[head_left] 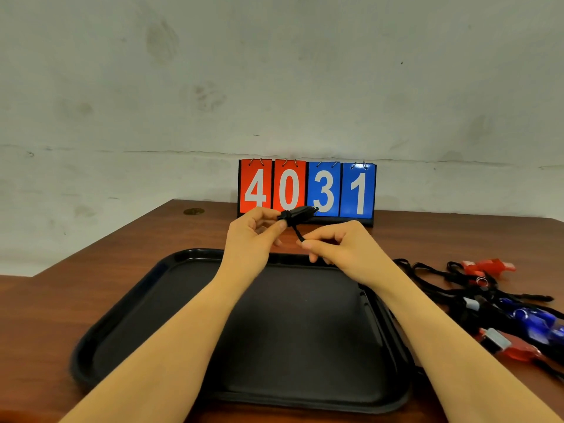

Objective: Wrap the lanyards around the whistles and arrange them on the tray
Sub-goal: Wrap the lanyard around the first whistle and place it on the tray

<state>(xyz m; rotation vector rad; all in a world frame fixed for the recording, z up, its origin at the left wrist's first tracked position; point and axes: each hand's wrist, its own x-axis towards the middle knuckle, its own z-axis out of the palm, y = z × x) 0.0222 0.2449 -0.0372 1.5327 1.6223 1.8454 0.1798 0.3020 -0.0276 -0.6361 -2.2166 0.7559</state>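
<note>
While your left hand point(256, 230) is gripping the black whistle point(297, 215) above the tray point(128, 315) | your right hand point(332, 244) is pinching its lanyard point(298, 234) end.

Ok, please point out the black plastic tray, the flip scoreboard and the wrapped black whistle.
Black plastic tray point(122, 303), head view: bare left inner wall.
Red and blue flip scoreboard point(323, 190), head view: blue card showing 3.
Wrapped black whistle point(297, 214), head view: lanyard-wound body.
</note>
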